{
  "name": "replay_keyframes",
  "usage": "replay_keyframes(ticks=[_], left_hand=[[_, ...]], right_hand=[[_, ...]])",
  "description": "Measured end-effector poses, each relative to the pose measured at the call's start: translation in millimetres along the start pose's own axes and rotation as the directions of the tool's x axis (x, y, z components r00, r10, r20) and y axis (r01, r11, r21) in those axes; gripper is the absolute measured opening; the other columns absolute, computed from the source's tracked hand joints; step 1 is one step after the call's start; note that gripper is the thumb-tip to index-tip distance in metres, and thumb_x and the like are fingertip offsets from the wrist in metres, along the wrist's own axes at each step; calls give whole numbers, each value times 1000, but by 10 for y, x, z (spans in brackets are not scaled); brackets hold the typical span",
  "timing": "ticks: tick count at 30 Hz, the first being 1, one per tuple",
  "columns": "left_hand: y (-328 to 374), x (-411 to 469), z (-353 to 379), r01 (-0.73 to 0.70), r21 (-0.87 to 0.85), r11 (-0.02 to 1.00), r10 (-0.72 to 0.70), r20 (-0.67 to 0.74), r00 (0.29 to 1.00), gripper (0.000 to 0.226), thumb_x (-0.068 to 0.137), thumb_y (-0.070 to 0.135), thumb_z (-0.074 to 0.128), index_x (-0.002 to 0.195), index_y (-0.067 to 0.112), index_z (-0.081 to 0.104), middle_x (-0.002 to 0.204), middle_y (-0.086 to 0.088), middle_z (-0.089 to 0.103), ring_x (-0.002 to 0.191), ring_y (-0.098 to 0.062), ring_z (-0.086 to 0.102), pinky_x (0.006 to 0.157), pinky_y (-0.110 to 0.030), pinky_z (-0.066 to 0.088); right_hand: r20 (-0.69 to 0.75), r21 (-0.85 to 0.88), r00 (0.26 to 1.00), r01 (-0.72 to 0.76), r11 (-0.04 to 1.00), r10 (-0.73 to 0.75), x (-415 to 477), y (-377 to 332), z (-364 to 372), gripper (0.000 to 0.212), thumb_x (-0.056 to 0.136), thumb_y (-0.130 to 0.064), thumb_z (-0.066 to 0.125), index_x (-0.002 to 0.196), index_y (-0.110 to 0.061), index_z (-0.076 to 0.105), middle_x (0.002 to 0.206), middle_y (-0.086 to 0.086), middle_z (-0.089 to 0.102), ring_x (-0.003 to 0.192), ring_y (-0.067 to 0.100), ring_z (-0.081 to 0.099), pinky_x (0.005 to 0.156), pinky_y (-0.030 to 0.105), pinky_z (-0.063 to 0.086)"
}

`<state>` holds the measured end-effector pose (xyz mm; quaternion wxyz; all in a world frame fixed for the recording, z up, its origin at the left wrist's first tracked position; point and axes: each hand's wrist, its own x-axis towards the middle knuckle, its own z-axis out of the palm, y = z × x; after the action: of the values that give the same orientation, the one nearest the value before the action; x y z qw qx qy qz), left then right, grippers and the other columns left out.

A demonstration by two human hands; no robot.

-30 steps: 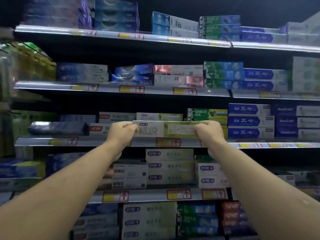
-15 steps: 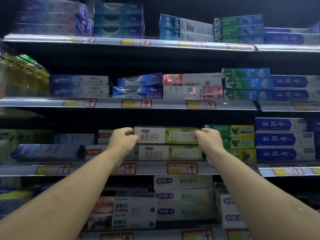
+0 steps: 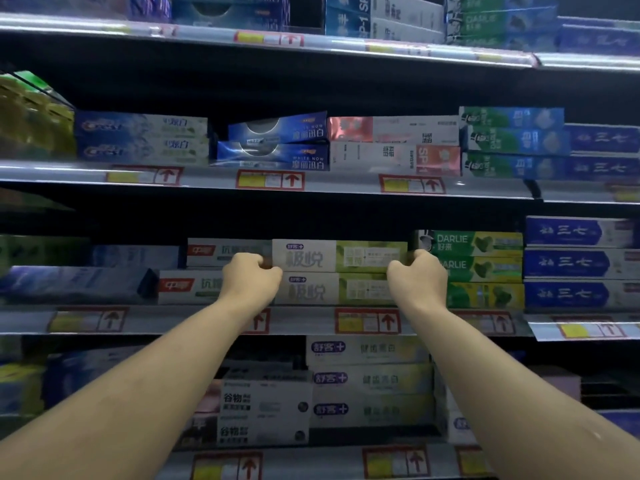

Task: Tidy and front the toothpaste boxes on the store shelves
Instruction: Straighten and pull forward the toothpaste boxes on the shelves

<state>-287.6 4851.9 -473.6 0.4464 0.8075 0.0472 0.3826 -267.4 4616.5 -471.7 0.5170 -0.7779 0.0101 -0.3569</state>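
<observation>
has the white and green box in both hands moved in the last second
Yes, upward. The white-and-green box was just above the price rail; now, gripped by the left hand and right hand, it lies atop a matching box.

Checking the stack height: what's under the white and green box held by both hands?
A matching white and green box lies directly beneath the held box. The left hand and right hand cover its ends.

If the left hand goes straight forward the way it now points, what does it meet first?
Probably the upper white toothpaste box with the red logo, just beyond the knuckles of the left hand, which holds the white-and-green box; depth is unclear.
</observation>
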Motion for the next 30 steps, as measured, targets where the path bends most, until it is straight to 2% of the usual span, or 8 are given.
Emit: replay_keyframes(ticks=[4,9,12,15,18,23,27,30], left_hand=[[-48,-67,22,35,-62,997,-34,15,999,17,88,3,56,95,-4,71,94,-20,72,70,-25,57,59,-29,43],[-47,-136,16,28,-72,997,-25,35,999,21,84,-4,52,93,2,70,96,-17,70,89,-33,63,67,-34,52],[-47,-156,40,-6,-54,999,10,68,998,15,85,-2,55,86,11,62,100,-20,71,80,-29,60,63,-31,47],[-23,-154,37,-14,-44,999,17,65,998,12,86,1,57,91,0,68,94,-18,70,74,-27,57,56,-28,43],[-13,-160,19,-39,-31,999,41,67,997,14,89,4,59,97,-2,69,90,-16,68,70,-24,54,54,-26,40],[-4,-168,-26,-135,129,983,120,113,986,19,88,18,65,98,2,66,97,-16,67,82,-28,60,58,-30,42],[80,-303,-66,-337,289,896,273,241,931,53,93,27,65,142,10,51,129,-10,51,120,-28,50,92,-31,44],[175,-456,-98,-465,309,829,369,322,872,63,92,36,66,149,17,45,137,-6,50,131,-25,46,107,-39,44]], right_hand=[[-14,-17,1000,17,1000,-17,-37,37,45,28,87,-19,53,112,-11,63,108,9,65,97,32,62,77,43,56],[6,21,1000,-4,1000,4,-31,82,40,44,91,-15,52,134,-9,58,120,13,65,97,32,65,64,31,46],[5,43,1000,-11,999,11,-39,96,34,50,92,-13,52,142,-8,53,127,15,63,94,30,63,60,27,40],[6,38,1000,-1,999,1,-39,122,39,45,90,-14,52,134,-6,58,127,17,63,86,26,55,53,25,34],[30,6,999,20,1000,-20,-48,145,20,47,89,-12,51,135,-10,57,126,13,63,90,26,60,52,24,35],[86,-91,990,117,989,-109,-106,128,-94,52,91,-13,56,143,-12,51,132,7,59,108,27,61,78,34,55],[196,-243,966,212,947,-166,-208,74,-263,56,98,-20,62,150,-10,43,145,9,50,126,27,52,96,33,46],[272,-329,942,282,901,-195,-302,37,-401,61,98,-26,64,153,-13,38,151,7,45,136,27,46,107,38,42]])
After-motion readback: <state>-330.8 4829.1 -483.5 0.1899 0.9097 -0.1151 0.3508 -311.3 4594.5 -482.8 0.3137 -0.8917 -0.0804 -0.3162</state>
